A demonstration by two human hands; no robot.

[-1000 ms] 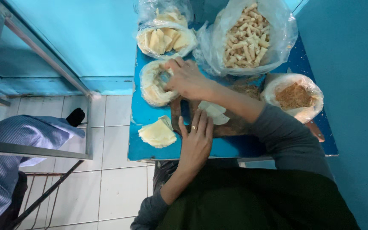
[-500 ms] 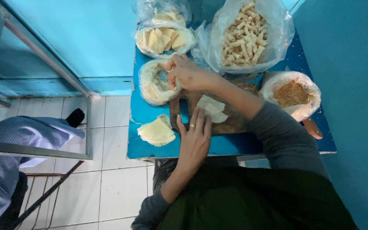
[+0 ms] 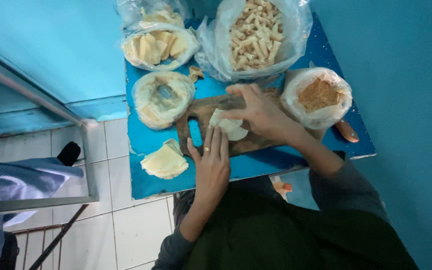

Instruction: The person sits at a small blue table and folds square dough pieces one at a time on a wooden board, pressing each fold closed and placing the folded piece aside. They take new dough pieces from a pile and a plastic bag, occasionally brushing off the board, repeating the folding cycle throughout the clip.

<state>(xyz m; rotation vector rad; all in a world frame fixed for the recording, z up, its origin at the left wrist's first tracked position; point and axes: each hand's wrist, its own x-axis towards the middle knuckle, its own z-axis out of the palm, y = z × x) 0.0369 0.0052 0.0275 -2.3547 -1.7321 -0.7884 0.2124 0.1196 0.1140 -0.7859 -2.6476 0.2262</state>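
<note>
right hand [image 3: 261, 112] back from bag onto wrapper [image 3: 230, 126] — fingers spread; left hand [image 3: 212, 165] flat — blue table [image 3: 146, 140].

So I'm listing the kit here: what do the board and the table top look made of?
The cutting board looks like wood: dark brown, matt, worn, with a handle hole. The table top is a hard painted surface, glossy blue with white chips; what lies beneath cannot be told.
</note>
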